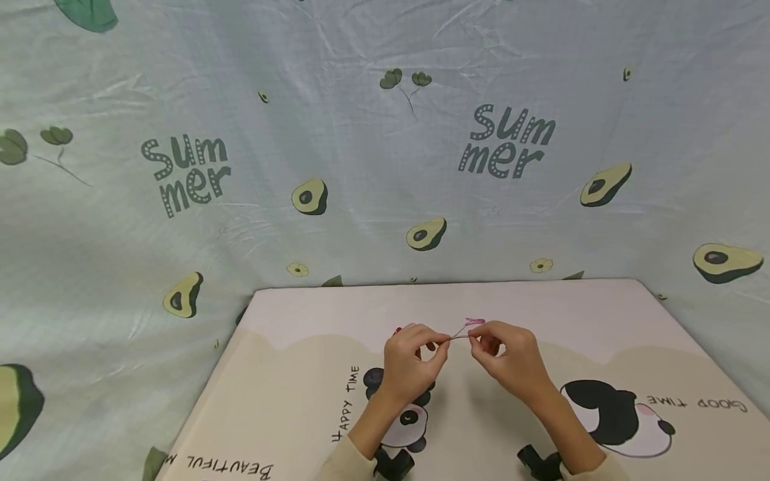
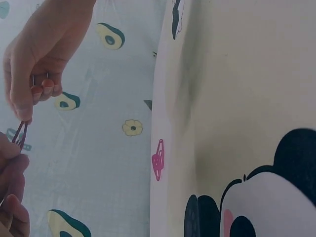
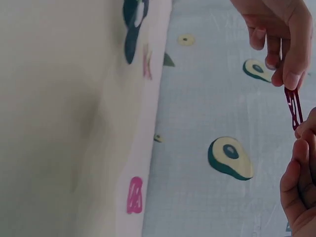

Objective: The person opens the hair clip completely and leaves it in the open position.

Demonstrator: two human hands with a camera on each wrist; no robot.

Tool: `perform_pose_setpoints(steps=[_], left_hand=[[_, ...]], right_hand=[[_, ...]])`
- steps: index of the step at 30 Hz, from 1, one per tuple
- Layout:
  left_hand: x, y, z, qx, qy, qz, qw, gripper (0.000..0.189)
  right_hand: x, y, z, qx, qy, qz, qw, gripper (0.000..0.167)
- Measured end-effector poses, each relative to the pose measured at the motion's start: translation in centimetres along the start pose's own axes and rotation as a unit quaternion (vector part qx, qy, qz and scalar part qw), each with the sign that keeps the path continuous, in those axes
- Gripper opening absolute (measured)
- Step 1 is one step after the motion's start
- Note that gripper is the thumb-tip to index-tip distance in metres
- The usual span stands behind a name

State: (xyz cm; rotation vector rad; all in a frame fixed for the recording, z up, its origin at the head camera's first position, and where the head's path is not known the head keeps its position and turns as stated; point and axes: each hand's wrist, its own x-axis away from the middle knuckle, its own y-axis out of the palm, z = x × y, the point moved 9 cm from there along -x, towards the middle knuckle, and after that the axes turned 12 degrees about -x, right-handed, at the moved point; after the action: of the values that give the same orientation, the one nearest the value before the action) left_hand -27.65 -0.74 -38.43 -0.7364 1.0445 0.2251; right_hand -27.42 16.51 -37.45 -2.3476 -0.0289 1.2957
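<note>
A slim dark red hair clip (image 3: 294, 108) is stretched between both hands over the far part of the table. My left hand (image 1: 415, 361) pinches one end between thumb and forefinger. The opposite end sits in the thumb-and-finger pinch of my right hand (image 1: 511, 357). In the left wrist view the clip (image 2: 19, 134) shows as two narrow bars with a gap. Thin pale lines show between the curled lower fingers of the right hand (image 2: 44, 59) there. Pink hair clips (image 1: 475, 321) lie on the table just beyond the fingertips.
A small red item (image 1: 397, 331) shows past my left hand's knuckles. The table (image 1: 289, 387) has a cover printed with pandas and lettering. Behind its far edge hangs a pale cloth (image 1: 361, 147) with avocado prints. Black wrist straps (image 1: 394, 464) sit below both hands.
</note>
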Motion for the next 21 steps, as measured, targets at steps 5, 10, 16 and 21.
perform_pose_setpoints(steps=[5, 10, 16, 21], left_hand=[[-0.4, 2.6, -1.2, -0.017, -0.037, -0.078, 0.9962, 0.004], [-0.6, 6.0, -2.2, -0.022, -0.074, -0.167, 0.9830, 0.005], [-0.4, 9.8, -3.3, -0.023, -0.117, -0.255, 0.9596, 0.008], [0.3, 12.2, -3.9, -0.051, -0.131, -0.303, 0.9425, 0.010]], right_hand=[[0.3, -0.2, 1.9, 0.029, 0.036, -0.027, 0.9985, 0.023], [0.7, -0.6, 4.3, 0.052, 0.070, -0.055, 0.9946, 0.018], [1.4, -0.4, 7.7, 0.082, 0.150, -0.116, 0.9784, 0.009], [2.4, 0.3, 10.5, 0.097, 0.237, -0.169, 0.9517, 0.006]])
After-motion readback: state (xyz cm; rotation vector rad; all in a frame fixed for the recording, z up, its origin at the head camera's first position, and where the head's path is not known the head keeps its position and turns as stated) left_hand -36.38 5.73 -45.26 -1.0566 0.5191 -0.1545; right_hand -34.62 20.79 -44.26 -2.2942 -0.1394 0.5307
